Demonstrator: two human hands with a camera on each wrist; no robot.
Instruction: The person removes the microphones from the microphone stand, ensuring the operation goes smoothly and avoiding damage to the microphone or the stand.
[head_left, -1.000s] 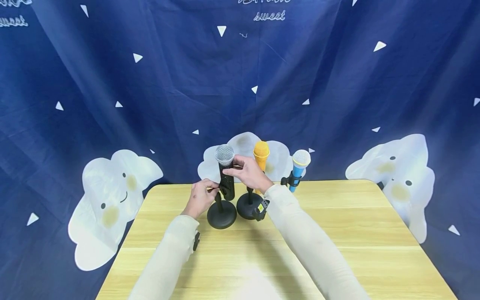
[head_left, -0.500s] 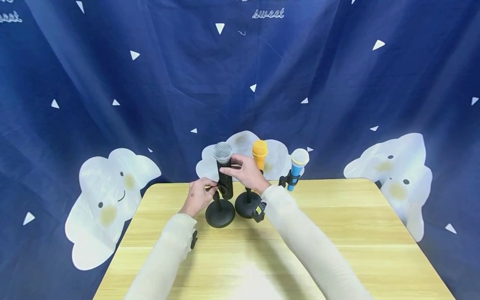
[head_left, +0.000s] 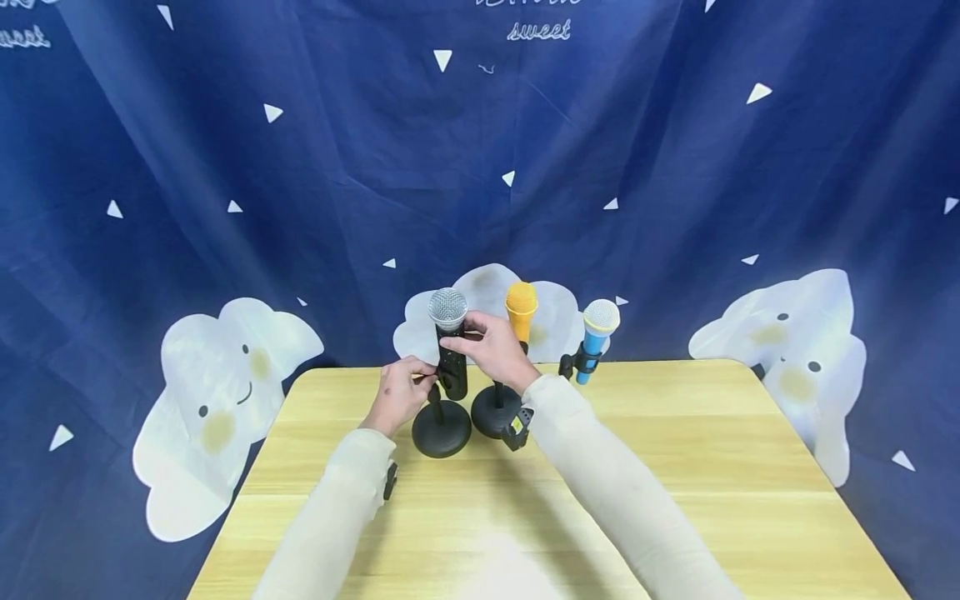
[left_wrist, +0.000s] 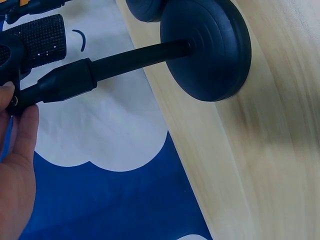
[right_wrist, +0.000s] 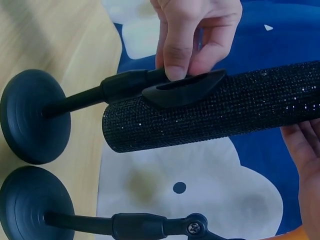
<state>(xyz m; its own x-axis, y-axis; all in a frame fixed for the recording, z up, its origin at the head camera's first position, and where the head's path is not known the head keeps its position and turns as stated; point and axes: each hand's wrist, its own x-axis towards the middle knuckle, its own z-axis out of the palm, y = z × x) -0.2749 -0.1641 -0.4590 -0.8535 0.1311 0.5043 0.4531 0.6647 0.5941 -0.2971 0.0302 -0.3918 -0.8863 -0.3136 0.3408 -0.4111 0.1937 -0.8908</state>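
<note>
A black, glittery microphone (head_left: pixel 452 367) with a silver mesh head stands nearly upright at a black desk microphone stand (head_left: pixel 441 429). My right hand (head_left: pixel 495 346) grips its upper body, just below the mesh. With thumb and fingers, my left hand (head_left: pixel 397 396) pinches the top joint of the stand, right below the clip. In the right wrist view, the black microphone clip (right_wrist: pixel 185 90) lies against the side of the microphone's lower body, and the left hand (right_wrist: pixel 200 30) is at the joint behind it. The stand's round base (left_wrist: pixel 210 50) rests on the table.
Close on the right, a second black stand (head_left: pixel 495 410) bears a yellow microphone (head_left: pixel 522 308), partly behind the right hand. Farther right, a blue microphone (head_left: pixel 592 346) with a white head sits in a clip. A blue curtain (head_left: pixel 480 167) hangs behind the wooden table (head_left: pixel 675 467).
</note>
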